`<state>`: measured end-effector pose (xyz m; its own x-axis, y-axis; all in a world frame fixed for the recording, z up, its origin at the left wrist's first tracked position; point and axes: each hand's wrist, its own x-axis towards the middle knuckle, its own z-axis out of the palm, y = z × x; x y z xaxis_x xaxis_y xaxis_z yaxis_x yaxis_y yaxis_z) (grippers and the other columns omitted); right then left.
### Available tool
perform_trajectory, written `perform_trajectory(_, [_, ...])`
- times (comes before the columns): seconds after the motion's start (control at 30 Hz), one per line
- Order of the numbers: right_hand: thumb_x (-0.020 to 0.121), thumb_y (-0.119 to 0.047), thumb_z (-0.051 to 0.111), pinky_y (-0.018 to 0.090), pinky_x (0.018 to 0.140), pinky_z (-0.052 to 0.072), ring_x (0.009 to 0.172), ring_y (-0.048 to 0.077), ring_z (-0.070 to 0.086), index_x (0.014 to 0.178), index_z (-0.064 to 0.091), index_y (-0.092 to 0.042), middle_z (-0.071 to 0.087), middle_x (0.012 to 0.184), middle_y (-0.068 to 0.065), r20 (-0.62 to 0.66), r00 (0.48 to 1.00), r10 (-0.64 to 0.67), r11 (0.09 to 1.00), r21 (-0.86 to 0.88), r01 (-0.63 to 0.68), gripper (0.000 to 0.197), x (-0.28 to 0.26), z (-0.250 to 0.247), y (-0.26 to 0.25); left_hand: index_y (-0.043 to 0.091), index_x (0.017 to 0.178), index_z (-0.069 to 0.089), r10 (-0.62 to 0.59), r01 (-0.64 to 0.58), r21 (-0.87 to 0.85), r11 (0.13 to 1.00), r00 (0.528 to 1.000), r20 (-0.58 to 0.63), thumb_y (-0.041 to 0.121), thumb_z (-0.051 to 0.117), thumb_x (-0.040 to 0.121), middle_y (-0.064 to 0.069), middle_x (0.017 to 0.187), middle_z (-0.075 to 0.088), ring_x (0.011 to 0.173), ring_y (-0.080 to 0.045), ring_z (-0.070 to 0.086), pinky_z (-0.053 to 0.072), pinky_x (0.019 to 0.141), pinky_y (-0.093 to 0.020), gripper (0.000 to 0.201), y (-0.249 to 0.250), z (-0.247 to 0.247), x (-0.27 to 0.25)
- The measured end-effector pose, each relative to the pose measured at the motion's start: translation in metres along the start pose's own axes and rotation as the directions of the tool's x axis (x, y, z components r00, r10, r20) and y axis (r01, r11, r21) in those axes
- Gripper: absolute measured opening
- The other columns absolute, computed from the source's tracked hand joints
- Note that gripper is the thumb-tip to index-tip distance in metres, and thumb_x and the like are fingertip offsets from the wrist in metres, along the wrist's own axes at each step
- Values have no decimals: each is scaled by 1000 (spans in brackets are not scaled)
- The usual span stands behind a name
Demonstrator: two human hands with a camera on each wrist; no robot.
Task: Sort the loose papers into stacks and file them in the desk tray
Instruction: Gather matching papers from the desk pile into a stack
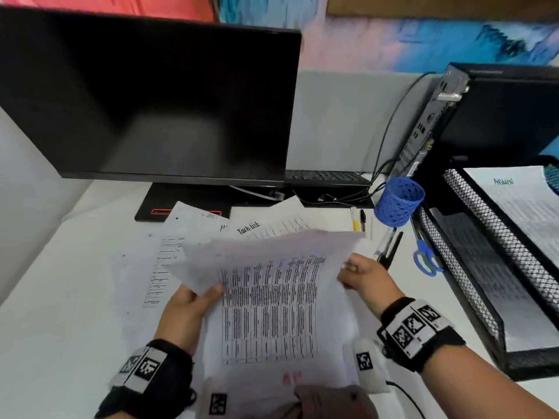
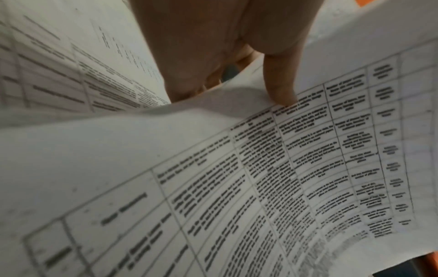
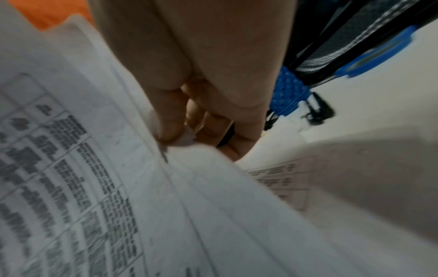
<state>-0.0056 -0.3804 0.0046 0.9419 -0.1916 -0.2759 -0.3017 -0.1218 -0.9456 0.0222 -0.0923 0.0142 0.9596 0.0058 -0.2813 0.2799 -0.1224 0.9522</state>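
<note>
I hold a bundle of printed table sheets (image 1: 272,300) up over the desk, in front of me. My left hand (image 1: 187,306) grips its left edge, thumb on top of the print (image 2: 282,90), fingers underneath. My right hand (image 1: 363,279) pinches the right edge (image 3: 170,129) of the bundle (image 3: 118,187). More loose papers (image 1: 169,252), one headed "Task list" (image 1: 248,228), lie spread on the desk behind the bundle. The black mesh desk tray (image 1: 472,246) stands at the right with printed sheets on its upper and lower shelves.
A dark monitor (image 1: 151,98) stands at the back, with a keyboard (image 1: 323,176) behind it. A blue mesh pen cup (image 1: 397,201), pens (image 1: 388,243) and blue-handled scissors (image 1: 425,258) lie between the papers and the tray. A computer tower (image 1: 490,116) stands behind the tray.
</note>
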Motion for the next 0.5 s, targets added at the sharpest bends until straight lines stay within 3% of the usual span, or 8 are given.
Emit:
perform_trajectory(0.07, [81,21,47,23,67,52,76,16,65,93,67,-16,72,82,-3,144,989,44,998,-48,-37,43,9,9,-5,-22,108,54,23,-24,-24,999,999,-30,7,64,86,-33,79,62,78,-48,56,43,94,-52,38,5,-3,2])
perform_trajectory(0.1, [80,24,43,25,67,51,78,17,63,96,65,-18,70,87,1,168,982,84,994,-85,-71,50,16,10,-4,-24,106,53,34,-35,-28,999,999,-21,3,64,85,-34,78,61,79,-49,55,46,91,-50,37,7,-5,2])
perform_trajectory(0.2, [84,18,36,14,60,43,81,20,58,92,57,-20,62,90,3,-35,988,148,960,-236,-152,44,41,3,6,-2,87,68,8,1,-92,996,995,102,2,72,76,-6,69,73,63,-17,70,56,72,-28,13,3,-13,1])
perform_trajectory(0.23, [85,13,40,12,61,44,88,22,59,96,58,-19,62,96,3,-138,980,144,931,-318,-181,38,49,-2,12,-1,73,69,-12,29,-123,992,991,136,9,82,65,-6,65,72,61,-19,70,54,69,-29,18,0,-18,1])
perform_trajectory(0.3, [84,6,51,21,82,48,104,21,58,122,54,-18,59,120,1,-223,959,176,871,-419,-257,45,60,-8,24,2,74,76,-50,83,-133,988,970,236,24,89,40,-13,79,74,81,-33,70,52,78,-36,43,-15,-26,7])
perform_trajectory(0.33, [82,0,56,26,90,45,110,22,56,131,48,-19,55,126,1,-212,958,191,827,-492,-274,53,64,-8,29,9,73,78,-57,92,-123,988,963,265,28,87,35,-11,80,74,84,-30,69,51,81,-35,44,-20,-28,9])
perform_trajectory(0.43, [69,-38,65,33,82,43,98,23,52,108,50,-26,53,109,6,-192,970,152,656,-714,-244,43,75,-1,34,19,54,75,-109,151,-112,982,945,309,26,83,42,1,61,70,66,-12,65,51,68,-22,16,-23,-35,12])
perform_trajectory(0.5, [67,-49,70,34,83,47,100,24,53,113,53,-25,55,111,7,-213,965,155,616,-743,-263,55,81,2,36,8,56,74,-93,164,-173,971,929,359,31,90,29,-5,62,65,61,-17,61,49,60,-23,38,-31,-38,15])
